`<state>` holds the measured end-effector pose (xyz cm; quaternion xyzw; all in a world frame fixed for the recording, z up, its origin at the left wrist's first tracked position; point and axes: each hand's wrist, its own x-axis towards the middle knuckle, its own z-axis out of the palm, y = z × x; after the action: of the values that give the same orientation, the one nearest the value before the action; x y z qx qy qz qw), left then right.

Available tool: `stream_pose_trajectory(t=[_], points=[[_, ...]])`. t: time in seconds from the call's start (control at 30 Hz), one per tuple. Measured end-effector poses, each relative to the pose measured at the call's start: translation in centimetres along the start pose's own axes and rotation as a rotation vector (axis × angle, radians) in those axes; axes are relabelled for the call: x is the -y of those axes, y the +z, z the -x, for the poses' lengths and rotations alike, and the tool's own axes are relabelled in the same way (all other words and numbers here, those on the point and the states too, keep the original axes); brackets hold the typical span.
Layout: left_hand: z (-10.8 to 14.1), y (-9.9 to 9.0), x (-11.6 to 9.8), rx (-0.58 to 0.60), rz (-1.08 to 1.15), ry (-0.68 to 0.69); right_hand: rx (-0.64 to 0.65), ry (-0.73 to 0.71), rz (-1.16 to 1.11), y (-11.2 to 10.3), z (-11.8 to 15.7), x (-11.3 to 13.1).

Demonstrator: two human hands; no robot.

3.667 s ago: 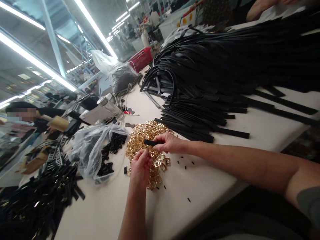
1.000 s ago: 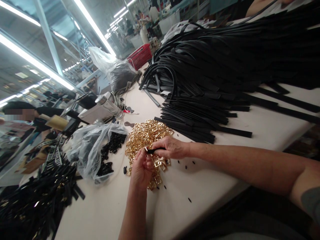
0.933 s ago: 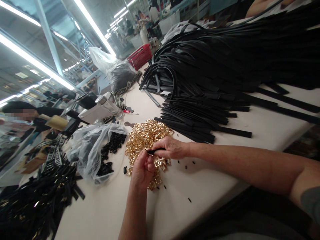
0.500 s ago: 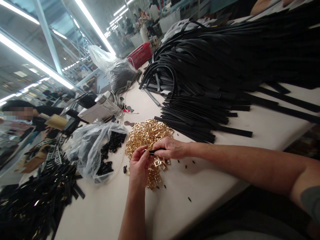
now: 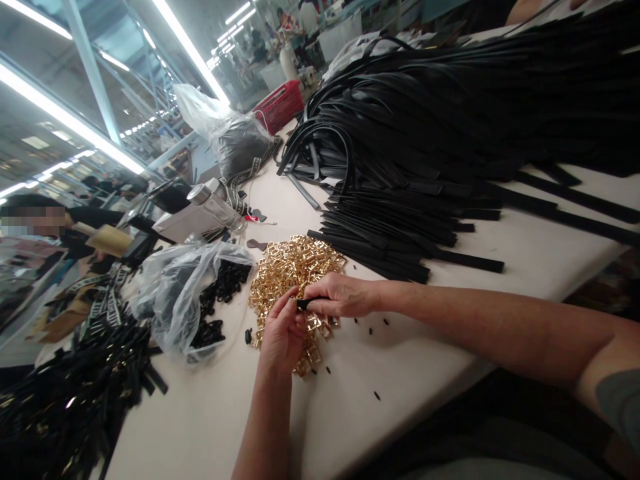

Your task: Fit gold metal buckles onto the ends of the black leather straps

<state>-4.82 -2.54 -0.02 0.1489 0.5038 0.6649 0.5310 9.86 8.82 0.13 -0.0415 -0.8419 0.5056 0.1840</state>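
Both hands meet over a heap of gold metal buckles (image 5: 295,257) on the pale table. My right hand (image 5: 345,295) is closed around a short black strap (image 5: 304,304), whose end sticks out towards the left. At that end, the thumb and fingers of my left hand (image 5: 286,327) are pinched together against the strap. Whether a small part sits between the left fingertips is too small to tell. Left of the heap, small black rings (image 5: 227,280) spill from a clear plastic bag (image 5: 173,300).
Long black straps (image 5: 425,120) cover the table's far right. Finished-looking black straps with gold glints (image 5: 65,400) lie at the left. A glass bottle (image 5: 217,208), a grey-filled bag (image 5: 243,143) and a red basket (image 5: 279,107) stand farther back. A person (image 5: 35,220) is at the left edge.
My left hand has shifted slightly right, closer to my right hand, and its lower fingers have curled in. Less of the strap shows between the hands. The view has shifted slightly.
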Motion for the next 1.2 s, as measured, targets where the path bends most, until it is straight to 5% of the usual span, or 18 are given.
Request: stream_pose_trajectory(t=[0.3, 0.83, 1.03, 1.2], points=[[0.23, 0.61, 0.89, -0.065, -0.173, 0.312, -0.035, 0.01, 0.041, 0.65, -0.12, -0.77], [0.89, 0.02, 0.54, 0.046, -0.309, 0.233, -0.102, 0.116, 0.077, -0.31, 0.09, -0.67], [0.45, 0.3, 0.95, -0.039, -0.326, 0.239, -0.139, 0.061, 0.26, 0.2, 0.07, -0.44], [-0.03, 0.22, 0.61, -0.093, -0.173, 0.21, -0.182, 0.18, 0.301, -0.05, 0.12, -0.21]])
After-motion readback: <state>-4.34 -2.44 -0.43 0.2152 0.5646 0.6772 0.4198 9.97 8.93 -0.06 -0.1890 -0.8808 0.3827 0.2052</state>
